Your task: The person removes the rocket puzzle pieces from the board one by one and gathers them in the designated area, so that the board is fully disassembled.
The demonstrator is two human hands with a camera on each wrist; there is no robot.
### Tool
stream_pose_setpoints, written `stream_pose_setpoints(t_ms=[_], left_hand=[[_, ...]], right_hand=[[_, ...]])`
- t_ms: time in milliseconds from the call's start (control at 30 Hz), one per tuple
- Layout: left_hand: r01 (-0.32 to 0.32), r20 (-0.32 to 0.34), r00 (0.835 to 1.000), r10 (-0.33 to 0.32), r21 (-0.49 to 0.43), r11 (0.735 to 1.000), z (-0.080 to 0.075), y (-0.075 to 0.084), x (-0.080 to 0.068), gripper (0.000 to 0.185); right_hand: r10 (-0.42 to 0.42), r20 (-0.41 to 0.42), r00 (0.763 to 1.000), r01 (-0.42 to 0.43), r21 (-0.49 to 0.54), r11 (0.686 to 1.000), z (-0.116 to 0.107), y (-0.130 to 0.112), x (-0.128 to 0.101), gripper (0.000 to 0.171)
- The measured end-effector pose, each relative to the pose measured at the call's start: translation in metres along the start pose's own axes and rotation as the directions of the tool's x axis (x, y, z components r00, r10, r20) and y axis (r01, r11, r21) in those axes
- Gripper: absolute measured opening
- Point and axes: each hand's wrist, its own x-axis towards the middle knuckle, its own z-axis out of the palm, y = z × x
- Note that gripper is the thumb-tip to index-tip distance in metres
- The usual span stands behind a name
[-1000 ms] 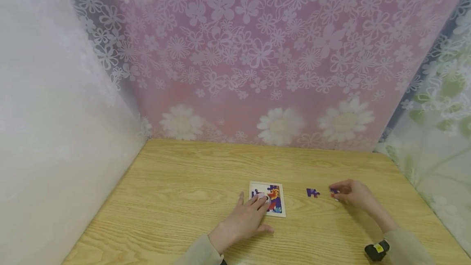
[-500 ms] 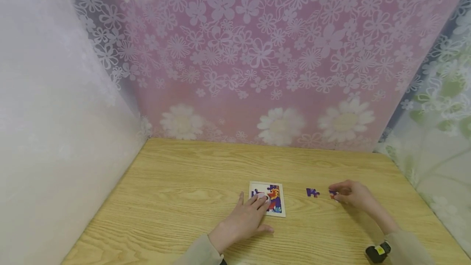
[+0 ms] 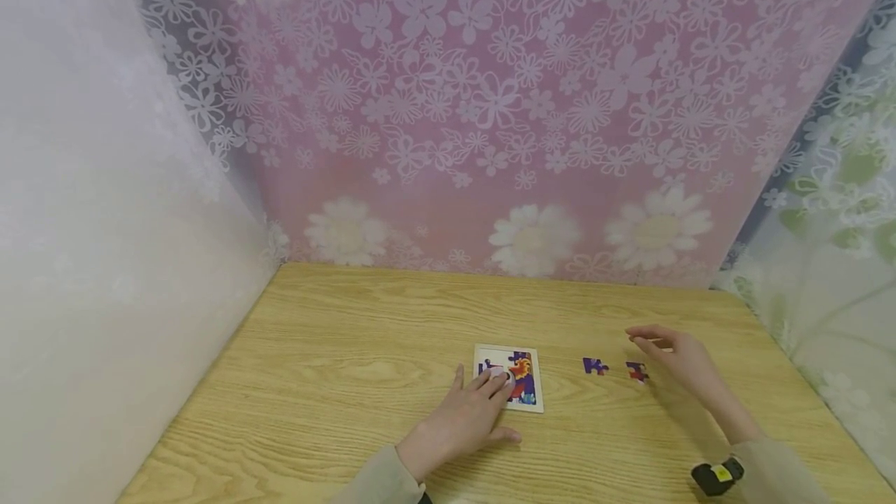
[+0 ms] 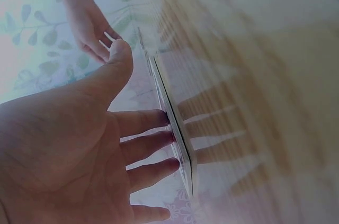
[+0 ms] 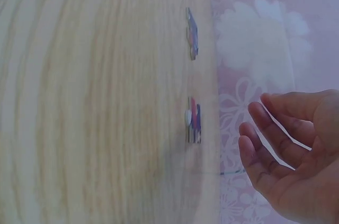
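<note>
My left hand (image 3: 465, 414) lies with spread, straight fingers on a small framed jigsaw puzzle (image 3: 528, 379); in the left wrist view its fingertips touch the top of the thin board (image 4: 175, 123). Part of the picture is hidden under the fingers. Right of the frame a purple jigsaw piece (image 3: 594, 366) lies on the table, and beyond it a red and purple jigsaw piece (image 3: 637, 371). Above that second piece hovers my right hand (image 3: 675, 352), fingers loosely bent and holding nothing. The right wrist view has this hand (image 5: 291, 150) apart from both pieces.
The wooden table (image 3: 350, 333) meets a pink flowered curtain (image 3: 448, 138) at the back. A pale wall (image 3: 126, 216) bounds the left side, a leaf-patterned sheet (image 3: 840, 255) the right. A black device (image 3: 715, 477) sits on the right wrist.
My right hand has let go of the red and purple jigsaw piece and risen away from it, leaving it on the table. The left hand has stayed in place on the puzzle.
</note>
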Motion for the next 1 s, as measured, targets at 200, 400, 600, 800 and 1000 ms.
stream_pose_setpoints(t_ms=[200,400,600,800,1000], left_hand=[[-0.003,0.003,1.000,0.003,0.002,1.000,0.001,0.000,0.000,0.076],[-0.007,0.004,1.000,0.007,0.005,1.000,0.003,0.000,0.001,0.076],[-0.006,0.010,1.000,0.006,0.001,1.000,0.001,0.001,0.000,0.077],[-0.002,0.015,1.000,0.002,-0.001,1.000,0.001,0.001,0.000,0.077],[0.002,0.021,1.000,-0.002,0.001,1.000,0.003,0.000,0.002,0.077]], right_hand=[[-0.008,0.011,1.000,0.008,0.028,1.000,0.000,-0.019,0.002,0.035],[-0.035,0.000,0.999,0.035,0.034,0.999,0.008,-0.034,0.008,0.033],[-0.067,0.007,0.998,0.066,0.063,0.996,0.019,-0.048,0.017,0.032],[-0.089,0.022,0.996,0.087,0.076,0.993,0.033,-0.062,0.025,0.028],[-0.097,0.043,0.994,0.092,0.109,0.990,0.046,-0.076,0.031,0.027]])
